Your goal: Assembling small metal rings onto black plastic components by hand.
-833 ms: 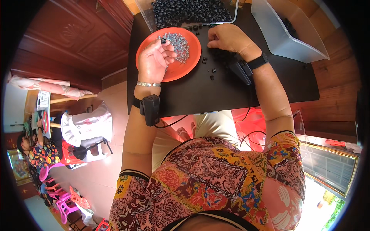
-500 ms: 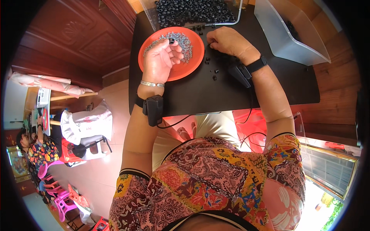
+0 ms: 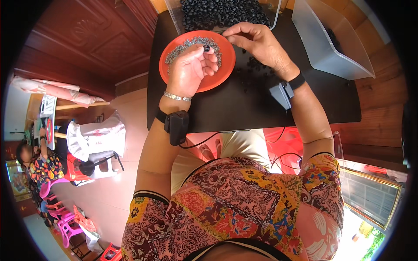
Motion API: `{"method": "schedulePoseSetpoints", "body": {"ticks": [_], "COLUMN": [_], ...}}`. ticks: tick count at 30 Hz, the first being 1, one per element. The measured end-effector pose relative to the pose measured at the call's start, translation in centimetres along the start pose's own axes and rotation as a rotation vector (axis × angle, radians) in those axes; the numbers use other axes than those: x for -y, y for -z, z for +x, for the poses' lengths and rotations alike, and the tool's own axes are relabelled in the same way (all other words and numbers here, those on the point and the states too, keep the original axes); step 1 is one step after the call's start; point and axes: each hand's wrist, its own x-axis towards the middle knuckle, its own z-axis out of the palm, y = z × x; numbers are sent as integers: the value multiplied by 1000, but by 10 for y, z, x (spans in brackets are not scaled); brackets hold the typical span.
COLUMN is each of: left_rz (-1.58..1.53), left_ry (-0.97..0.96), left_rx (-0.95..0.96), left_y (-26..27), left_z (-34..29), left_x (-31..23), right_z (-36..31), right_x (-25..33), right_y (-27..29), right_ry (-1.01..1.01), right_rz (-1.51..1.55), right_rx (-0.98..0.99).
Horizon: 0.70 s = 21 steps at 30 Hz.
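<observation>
My left hand is over a red plate, palm up. Its thumb and forefinger pinch a small black plastic part, round with a hole; the other fingers curl loosely. Small silver metal pieces, too fine to name, lie on the plate. My right hand is at the plate's right rim, thumb and forefinger brought together. Whatever sits between those fingertips is too small to make out. More loose black parts lie on the dark table beneath my right hand.
At the table's far side stands a clear bin full of black parts. A translucent bin with a few dark pieces is at the right. Cables hang from the black wrist devices. Another person sits far left.
My right hand has lifted off the table and come left to the plate's rim. My left hand, still pinching the black part, has shifted slightly right. Loose parts under my right hand now show.
</observation>
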Motion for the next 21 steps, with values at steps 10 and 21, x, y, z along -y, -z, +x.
{"method": "schedulePoseSetpoints", "body": {"ticks": [10, 21], "left_rz": [-80, -114], "left_ry": [6, -17], "left_rx": [57, 67], "left_y": [-3, -3], "left_z": [1, 1], "left_x": [7, 9], "right_z": [-6, -4], "right_x": [14, 10], "right_y": [-34, -38], "right_ry": [247, 423], "right_rz": [36, -187], "right_rx": [-91, -139]}}
